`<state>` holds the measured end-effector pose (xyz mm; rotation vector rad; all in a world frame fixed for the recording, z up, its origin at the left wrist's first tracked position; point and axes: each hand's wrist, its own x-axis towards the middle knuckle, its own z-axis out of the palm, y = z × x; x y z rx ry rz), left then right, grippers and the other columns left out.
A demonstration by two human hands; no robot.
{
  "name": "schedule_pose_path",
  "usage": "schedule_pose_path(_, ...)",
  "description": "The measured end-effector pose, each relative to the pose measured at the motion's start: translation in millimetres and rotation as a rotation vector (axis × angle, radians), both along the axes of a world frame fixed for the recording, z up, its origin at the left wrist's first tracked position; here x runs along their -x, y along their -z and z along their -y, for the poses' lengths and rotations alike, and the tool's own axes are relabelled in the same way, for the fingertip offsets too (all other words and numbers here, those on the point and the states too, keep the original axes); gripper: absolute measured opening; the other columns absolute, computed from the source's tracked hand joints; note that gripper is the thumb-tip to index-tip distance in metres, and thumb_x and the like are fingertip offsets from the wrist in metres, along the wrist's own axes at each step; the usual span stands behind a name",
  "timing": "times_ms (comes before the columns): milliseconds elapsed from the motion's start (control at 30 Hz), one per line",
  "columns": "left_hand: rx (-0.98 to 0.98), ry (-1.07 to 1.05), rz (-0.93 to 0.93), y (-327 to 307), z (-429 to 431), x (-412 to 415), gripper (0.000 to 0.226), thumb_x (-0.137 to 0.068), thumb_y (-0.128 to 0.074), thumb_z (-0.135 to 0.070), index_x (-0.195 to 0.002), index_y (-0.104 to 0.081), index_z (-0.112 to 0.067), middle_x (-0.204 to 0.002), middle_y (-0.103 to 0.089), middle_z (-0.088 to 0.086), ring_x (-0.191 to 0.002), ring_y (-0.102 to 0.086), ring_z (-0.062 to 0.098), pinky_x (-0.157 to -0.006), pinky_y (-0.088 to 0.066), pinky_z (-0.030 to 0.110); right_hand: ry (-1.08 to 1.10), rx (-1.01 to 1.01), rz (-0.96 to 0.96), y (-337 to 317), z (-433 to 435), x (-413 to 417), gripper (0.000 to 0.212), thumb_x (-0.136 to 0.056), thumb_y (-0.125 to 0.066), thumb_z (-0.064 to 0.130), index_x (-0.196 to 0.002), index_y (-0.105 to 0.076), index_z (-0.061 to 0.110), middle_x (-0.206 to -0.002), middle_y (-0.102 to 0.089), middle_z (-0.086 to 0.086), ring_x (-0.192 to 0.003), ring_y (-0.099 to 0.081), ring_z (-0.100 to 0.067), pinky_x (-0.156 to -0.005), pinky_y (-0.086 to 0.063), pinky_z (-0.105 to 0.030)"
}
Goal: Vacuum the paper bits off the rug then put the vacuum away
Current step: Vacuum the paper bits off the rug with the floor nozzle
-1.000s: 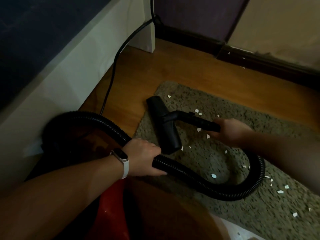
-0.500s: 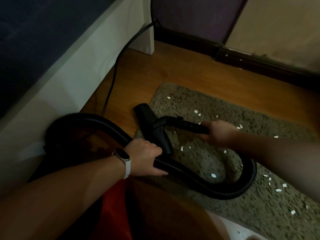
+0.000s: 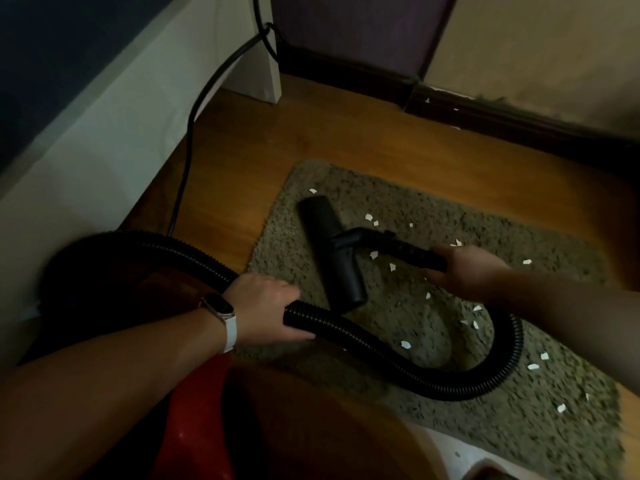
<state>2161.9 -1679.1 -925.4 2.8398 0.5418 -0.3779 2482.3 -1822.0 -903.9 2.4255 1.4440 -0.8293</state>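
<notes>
The nozzle head (image 3: 332, 252) lies on the rug (image 3: 398, 341), long axis running near-to-far (slightly leftward). Right hand (image 3: 467, 268) grips its wand (image 3: 412, 251); left hand (image 3: 266, 310) grips the hose (image 3: 381, 348).

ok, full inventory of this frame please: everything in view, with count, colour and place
rug: one, grey-green, on the floor
paper bits: many, white, scattered over the rug
nozzle: one, black, on the rug's left part
tube: one, black, joined to the nozzle
hose: one, black, ribbed, looping over the rug
vacuum body: one, red, bottom left
cord: one, black, along the white furniture
floor: wood, brown
furniture: one, white, left
skirting board: dark, at the wall
watch: one, white strap, left wrist
left hand: grips the hose
right hand: grips the tube
</notes>
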Motion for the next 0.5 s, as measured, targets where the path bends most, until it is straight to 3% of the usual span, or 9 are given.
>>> schedule_pose_path(233, -0.02, 0.02, 0.07, 5.0, 3.3, 8.2, 0.061, -0.071, -0.038, -0.085, -0.081, -0.06, -0.029, -0.074, -0.06, -0.013, -0.067, -0.058, 0.008, -0.06, -0.047, 0.028, -0.322, 0.023, -0.013, 6.3, -40.0, 51.2, 0.041, -0.095, -0.052, 0.051, -0.131, -0.05, 0.03, -0.085, -0.057, 0.006, -0.076, -0.06, -0.017, -0.069, -0.056, -0.033)
schedule_pose_path(400, -0.016, 0.008, 0.032, 5.3, 2.3, 6.6, 0.065, -0.071, -0.032, -0.087, -0.086, -0.059, -0.03, -0.078, -0.06, -0.013, -0.07, -0.059, 0.008, -0.065, -0.051, 0.031, -0.159, 0.0, -0.054, 5.1, -23.2, 21.2, 0.029, -0.096, -0.057, 0.041, -0.124, -0.055, 0.032, -0.085, -0.063, 0.007, -0.073, -0.065, -0.013, -0.068, -0.059, -0.035)
schedule_pose_path(500, -0.002, 0.019, -0.005, 4.8, 1.2, 3.8, 0.06, -0.075, -0.035, -0.085, -0.087, -0.057, -0.031, -0.077, -0.056, -0.014, -0.069, -0.055, 0.005, -0.065, -0.051, 0.028, 0.004, -0.014, -0.064, 6.8, -6.9, -3.6, 0.023, -0.096, -0.057, 0.041, -0.119, -0.056, 0.034, -0.081, -0.065, 0.005, -0.065, -0.066, -0.012, -0.058, -0.059, -0.03)
